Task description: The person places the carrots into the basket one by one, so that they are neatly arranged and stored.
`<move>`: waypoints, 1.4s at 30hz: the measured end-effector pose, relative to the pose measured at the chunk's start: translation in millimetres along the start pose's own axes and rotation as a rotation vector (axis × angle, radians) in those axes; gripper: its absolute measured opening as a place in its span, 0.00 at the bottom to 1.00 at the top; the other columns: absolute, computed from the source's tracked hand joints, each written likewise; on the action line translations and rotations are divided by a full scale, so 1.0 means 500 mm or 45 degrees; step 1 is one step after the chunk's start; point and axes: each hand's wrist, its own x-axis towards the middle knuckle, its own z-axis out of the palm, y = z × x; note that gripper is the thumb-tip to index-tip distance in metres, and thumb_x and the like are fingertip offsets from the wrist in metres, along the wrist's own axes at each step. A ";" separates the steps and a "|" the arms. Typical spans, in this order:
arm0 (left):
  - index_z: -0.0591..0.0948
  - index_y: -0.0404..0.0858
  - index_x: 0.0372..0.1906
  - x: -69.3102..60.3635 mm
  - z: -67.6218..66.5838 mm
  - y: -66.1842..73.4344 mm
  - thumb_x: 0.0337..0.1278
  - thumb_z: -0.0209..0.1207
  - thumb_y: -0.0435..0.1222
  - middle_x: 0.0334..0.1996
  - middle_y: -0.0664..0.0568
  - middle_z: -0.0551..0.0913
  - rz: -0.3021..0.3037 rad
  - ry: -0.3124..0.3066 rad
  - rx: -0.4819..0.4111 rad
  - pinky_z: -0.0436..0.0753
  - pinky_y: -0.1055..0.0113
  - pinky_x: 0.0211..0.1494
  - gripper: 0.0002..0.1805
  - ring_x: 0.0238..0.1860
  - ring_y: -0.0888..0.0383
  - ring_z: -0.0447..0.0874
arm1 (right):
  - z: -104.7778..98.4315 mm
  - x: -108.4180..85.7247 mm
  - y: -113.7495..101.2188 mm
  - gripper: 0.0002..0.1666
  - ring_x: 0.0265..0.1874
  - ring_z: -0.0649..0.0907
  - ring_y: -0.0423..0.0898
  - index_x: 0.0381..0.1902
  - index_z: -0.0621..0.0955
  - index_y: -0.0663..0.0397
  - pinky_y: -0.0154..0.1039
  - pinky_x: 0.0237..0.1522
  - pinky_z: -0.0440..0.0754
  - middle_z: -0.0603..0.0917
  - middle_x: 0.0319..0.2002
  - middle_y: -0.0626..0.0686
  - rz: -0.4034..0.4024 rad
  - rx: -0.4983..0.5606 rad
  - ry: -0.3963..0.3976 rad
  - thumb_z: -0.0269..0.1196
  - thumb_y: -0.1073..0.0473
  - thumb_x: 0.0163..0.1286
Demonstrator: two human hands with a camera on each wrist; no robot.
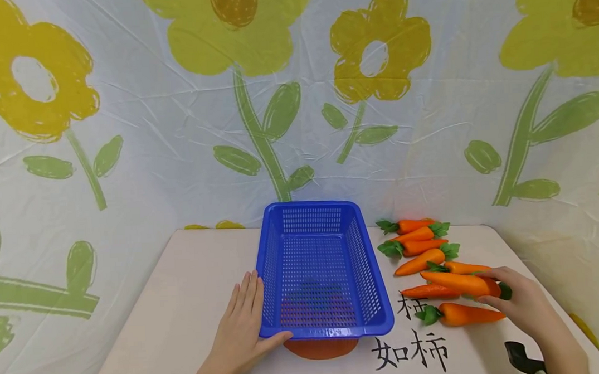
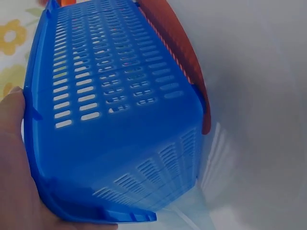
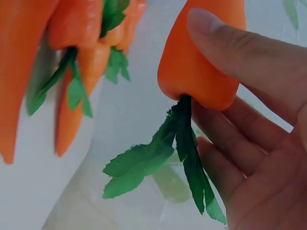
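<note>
At the right of the head view, my right hand [image 1: 527, 300] grips a carrot [image 1: 461, 283] by its thick leafy end. The tip points left, over the other carrots. In the right wrist view the thumb presses one side of this carrot [image 3: 206, 72], fingers behind it, green leaves [image 3: 144, 160] hanging below. My left hand [image 1: 242, 318] lies with straight fingers along the left rim of a blue plastic basket [image 1: 379, 284], its thumb at the front corner. The left wrist view shows that basket [image 2: 115, 139] from outside, with the hand [image 2: 19, 177] against its rim.
Several carrots lie in a column right of the basket, among them an orange one [image 1: 470, 314] nearest me and a redder one [image 1: 427, 292]. A brown-orange round shape [image 1: 321, 349] shows under the basket's front. Behind the table [image 1: 183, 287] hangs a flowered cloth [image 1: 178, 175].
</note>
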 end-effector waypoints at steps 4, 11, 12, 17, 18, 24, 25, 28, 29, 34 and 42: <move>0.64 0.20 0.69 0.000 -0.005 0.003 0.57 0.34 0.76 0.72 0.30 0.61 -0.020 -0.019 0.002 0.57 0.47 0.75 0.63 0.73 0.36 0.58 | -0.004 0.023 -0.020 0.30 0.38 0.72 0.29 0.43 0.85 0.62 0.10 0.43 0.60 0.85 0.40 0.59 0.021 0.015 0.021 0.80 0.73 0.36; 0.64 0.20 0.68 0.002 -0.014 0.009 0.56 0.35 0.77 0.71 0.29 0.62 -0.024 -0.041 0.004 0.56 0.48 0.75 0.63 0.73 0.36 0.58 | -0.009 0.064 -0.052 0.31 0.38 0.73 0.35 0.45 0.84 0.61 0.16 0.42 0.62 0.84 0.41 0.60 0.025 0.007 0.098 0.79 0.72 0.38; 0.65 0.19 0.68 0.003 -0.014 0.010 0.56 0.35 0.77 0.71 0.29 0.62 -0.022 -0.044 0.004 0.56 0.48 0.75 0.63 0.73 0.36 0.58 | -0.008 0.070 -0.057 0.31 0.39 0.73 0.35 0.45 0.84 0.61 0.17 0.42 0.62 0.84 0.41 0.60 0.021 0.010 0.110 0.79 0.72 0.38; 0.64 0.20 0.69 0.005 -0.016 0.010 0.56 0.37 0.77 0.71 0.29 0.62 -0.030 -0.080 0.014 0.58 0.47 0.74 0.63 0.73 0.37 0.57 | -0.005 0.107 -0.088 0.30 0.39 0.75 0.44 0.46 0.84 0.62 0.21 0.43 0.65 0.84 0.43 0.60 -0.001 0.039 0.142 0.78 0.74 0.41; 0.64 0.20 0.69 0.005 -0.016 0.010 0.56 0.37 0.76 0.71 0.29 0.62 -0.035 -0.089 0.015 0.58 0.46 0.74 0.63 0.74 0.37 0.57 | -0.004 0.115 -0.096 0.30 0.41 0.75 0.47 0.47 0.83 0.63 0.25 0.45 0.68 0.83 0.43 0.61 -0.003 0.048 0.143 0.78 0.74 0.42; 0.64 0.20 0.69 0.007 -0.017 0.013 0.56 0.37 0.76 0.72 0.30 0.61 -0.049 -0.111 0.030 0.61 0.45 0.73 0.63 0.74 0.37 0.57 | 0.000 0.162 -0.135 0.28 0.43 0.78 0.63 0.48 0.82 0.66 0.60 0.45 0.73 0.83 0.44 0.65 0.013 0.090 0.141 0.76 0.74 0.46; 0.64 0.20 0.69 0.007 -0.017 0.013 0.56 0.37 0.76 0.72 0.30 0.61 -0.049 -0.112 0.035 0.61 0.45 0.73 0.63 0.74 0.38 0.57 | 0.001 0.169 -0.140 0.28 0.43 0.78 0.64 0.48 0.82 0.66 0.61 0.45 0.73 0.82 0.44 0.66 0.021 0.098 0.141 0.76 0.74 0.46; 0.64 0.20 0.69 0.006 -0.017 0.014 0.56 0.36 0.77 0.72 0.30 0.61 -0.046 -0.112 0.047 0.62 0.45 0.72 0.63 0.74 0.38 0.57 | 0.004 0.188 -0.159 0.28 0.45 0.78 0.65 0.50 0.82 0.66 0.64 0.47 0.74 0.82 0.47 0.66 0.062 0.134 0.131 0.75 0.74 0.48; 0.64 0.20 0.69 0.006 -0.017 0.014 0.56 0.36 0.77 0.72 0.30 0.61 -0.043 -0.108 0.050 0.62 0.45 0.73 0.63 0.74 0.38 0.57 | 0.005 0.194 -0.165 0.28 0.46 0.78 0.65 0.50 0.82 0.65 0.63 0.47 0.74 0.81 0.47 0.66 0.077 0.145 0.130 0.75 0.73 0.49; 0.64 0.20 0.69 0.004 -0.015 0.015 0.57 0.33 0.77 0.71 0.29 0.62 -0.035 -0.088 0.063 0.60 0.47 0.73 0.63 0.73 0.38 0.58 | 0.016 0.226 -0.194 0.27 0.48 0.78 0.64 0.52 0.81 0.65 0.64 0.49 0.74 0.80 0.49 0.67 0.104 0.223 0.133 0.74 0.73 0.53; 0.64 0.20 0.69 0.005 -0.013 0.016 0.56 0.34 0.77 0.71 0.29 0.62 -0.042 -0.091 0.058 0.62 0.46 0.72 0.64 0.73 0.38 0.58 | 0.052 0.276 -0.237 0.26 0.50 0.77 0.64 0.53 0.82 0.66 0.65 0.54 0.74 0.81 0.49 0.67 0.104 0.290 0.174 0.73 0.75 0.54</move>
